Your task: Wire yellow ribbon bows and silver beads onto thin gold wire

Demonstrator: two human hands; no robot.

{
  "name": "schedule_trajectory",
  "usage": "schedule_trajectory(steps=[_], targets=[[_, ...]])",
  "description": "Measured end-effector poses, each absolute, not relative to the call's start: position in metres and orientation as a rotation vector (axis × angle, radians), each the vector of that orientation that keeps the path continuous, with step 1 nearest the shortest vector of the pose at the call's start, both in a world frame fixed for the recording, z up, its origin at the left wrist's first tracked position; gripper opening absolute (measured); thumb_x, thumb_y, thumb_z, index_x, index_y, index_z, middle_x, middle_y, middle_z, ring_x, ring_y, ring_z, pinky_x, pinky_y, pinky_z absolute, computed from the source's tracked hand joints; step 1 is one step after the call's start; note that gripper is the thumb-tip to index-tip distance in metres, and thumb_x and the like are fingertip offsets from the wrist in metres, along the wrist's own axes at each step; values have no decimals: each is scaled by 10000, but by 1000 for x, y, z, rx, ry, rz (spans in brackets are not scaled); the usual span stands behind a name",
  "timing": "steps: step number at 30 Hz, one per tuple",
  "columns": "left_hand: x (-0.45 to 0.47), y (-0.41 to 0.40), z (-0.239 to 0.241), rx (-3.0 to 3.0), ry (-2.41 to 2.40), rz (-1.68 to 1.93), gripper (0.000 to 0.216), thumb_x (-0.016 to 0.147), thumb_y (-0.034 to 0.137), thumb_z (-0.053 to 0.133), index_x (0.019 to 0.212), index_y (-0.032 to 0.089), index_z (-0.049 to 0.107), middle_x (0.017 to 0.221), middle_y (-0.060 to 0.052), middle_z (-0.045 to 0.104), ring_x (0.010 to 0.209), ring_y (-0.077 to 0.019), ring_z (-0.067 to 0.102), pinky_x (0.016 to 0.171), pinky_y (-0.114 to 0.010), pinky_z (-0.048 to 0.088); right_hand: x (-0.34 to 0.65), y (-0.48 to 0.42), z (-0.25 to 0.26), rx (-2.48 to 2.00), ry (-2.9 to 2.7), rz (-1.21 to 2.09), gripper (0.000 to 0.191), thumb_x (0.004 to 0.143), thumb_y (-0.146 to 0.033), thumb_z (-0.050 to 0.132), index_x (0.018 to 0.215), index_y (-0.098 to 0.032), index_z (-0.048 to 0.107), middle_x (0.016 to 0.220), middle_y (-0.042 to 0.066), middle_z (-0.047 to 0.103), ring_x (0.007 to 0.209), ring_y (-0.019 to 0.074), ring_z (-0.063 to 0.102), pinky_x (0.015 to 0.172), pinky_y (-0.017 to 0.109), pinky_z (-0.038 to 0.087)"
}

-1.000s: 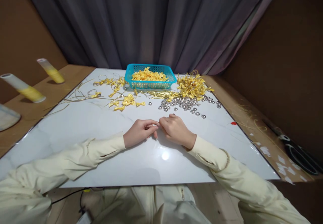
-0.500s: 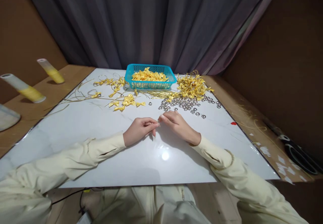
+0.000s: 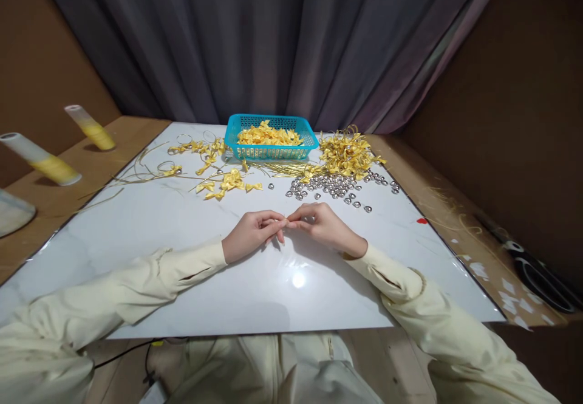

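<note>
Over the middle of the white tabletop [image 3: 182, 307], my left hand [image 3: 254, 232] and my right hand [image 3: 325, 226] meet at the fingertips. Each is closed in a pinch, thumb against forefinger. Whatever sits between the tips is too small to name. Just beyond my right hand lie many silver heart-shaped pieces [image 3: 334, 186]. Yellow ribbon bows [image 3: 233, 180] rest loose beyond my left hand. A bundle of gold cords [image 3: 286, 169] stretches across behind these.
At the back stands a turquoise basket [image 3: 232, 143] of yellow bows, with a heap of corded bows [image 3: 346, 155] on its right. Yellow-wound spools [image 3: 55, 168] stand at left. Black-handled scissors [image 3: 542, 276] and paper scraps [image 3: 507, 301] lie on the right ledge.
My right hand has turned and shifted slightly right, its fingers now pinching level against my left fingertips. My left hand has hardly moved.
</note>
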State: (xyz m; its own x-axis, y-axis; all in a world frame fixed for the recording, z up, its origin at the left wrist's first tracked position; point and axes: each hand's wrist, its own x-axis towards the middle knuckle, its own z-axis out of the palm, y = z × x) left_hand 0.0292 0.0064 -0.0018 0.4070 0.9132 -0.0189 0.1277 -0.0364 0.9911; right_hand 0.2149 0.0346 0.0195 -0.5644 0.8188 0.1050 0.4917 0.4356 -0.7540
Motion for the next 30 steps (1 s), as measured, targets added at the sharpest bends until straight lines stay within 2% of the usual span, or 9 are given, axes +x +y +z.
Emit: schedule_trajectory(steps=[4,9,14,18,30], targets=[[29,5,-5,1580,1015,828,312,826,402,514,912,115,603,642,-37,646,440,-69,395,450,-199,359,214,35,18,-1091,-2336,774,131,775,-140,587,709,-139,700,633,39,670,581,119,553,612,230,392],[29,3,-6,1685,1087,838,282,837,375,497,908,125,608,635,-26,654,424,-63,398,458,-195,363,212,32,15,-1065,-2433,552,140,778,-108,566,691,-147,668,622,18,651,575,111,530,716,266,362],[30,5,-5,1635,1120,858,301,820,393,510,884,116,609,628,-31,655,420,-62,394,441,-192,358,213,30,20,-1161,-2461,485,114,776,-133,557,746,-147,666,679,35,656,686,157,539,732,305,326],[30,6,-5,1582,1097,862,329,806,414,520,883,109,617,629,-44,658,415,-62,391,423,-189,352,213,28,23,-1146,-2485,475,147,786,-179,562,875,-161,677,831,55,688,835,204,512,753,330,308],[32,5,-2,1523,1149,843,319,786,405,542,833,104,639,664,-45,669,400,-55,378,403,-187,332,210,21,28,-1103,-2516,438,212,827,-234,498,814,-155,694,763,54,691,766,189,500,730,337,271]])
